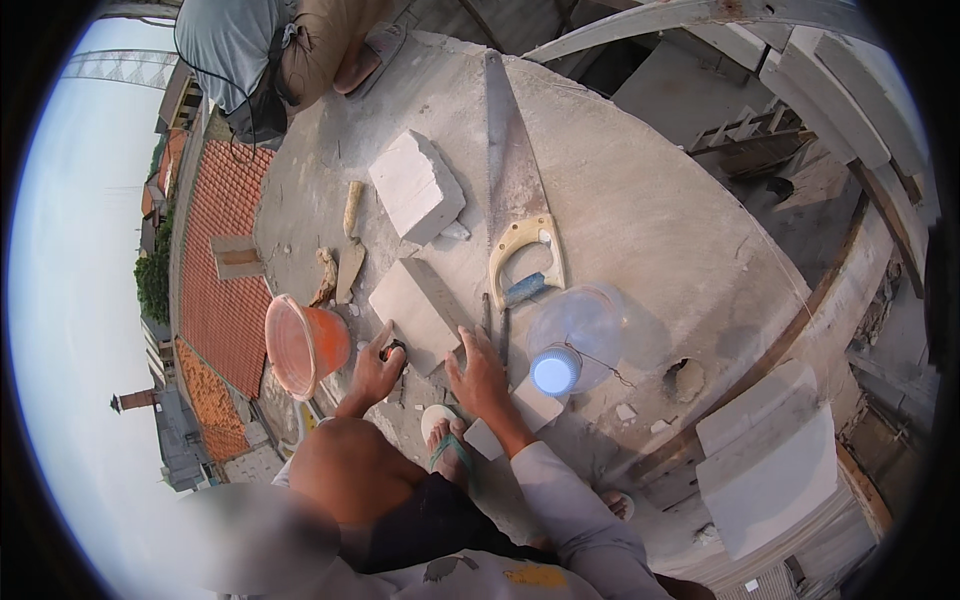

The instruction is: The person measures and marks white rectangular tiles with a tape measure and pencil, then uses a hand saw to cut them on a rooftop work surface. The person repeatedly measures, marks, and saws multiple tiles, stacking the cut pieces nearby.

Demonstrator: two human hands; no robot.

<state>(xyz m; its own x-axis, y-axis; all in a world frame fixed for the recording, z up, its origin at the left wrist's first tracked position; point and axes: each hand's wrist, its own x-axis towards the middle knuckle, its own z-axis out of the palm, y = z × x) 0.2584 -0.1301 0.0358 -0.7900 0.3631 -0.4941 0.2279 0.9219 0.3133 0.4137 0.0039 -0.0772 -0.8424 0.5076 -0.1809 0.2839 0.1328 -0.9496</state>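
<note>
**Pale rectangular masonry block (413, 308) apparently steadied**

On the rough grey concrete slab (640, 240), the block is touched by the left hand (374, 375) and the loosely spread right hand (484, 378). Whether the small black-and-orange object (394, 350) is grasped by the left cannot be told.

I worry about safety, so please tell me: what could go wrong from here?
The saw lies with its blade bare, so reaching over it might cut a hand. The right hand is at the edge of the pale block; a slip could pinch it. The orange bucket beside the left hand could perhaps get bumped.
</note>
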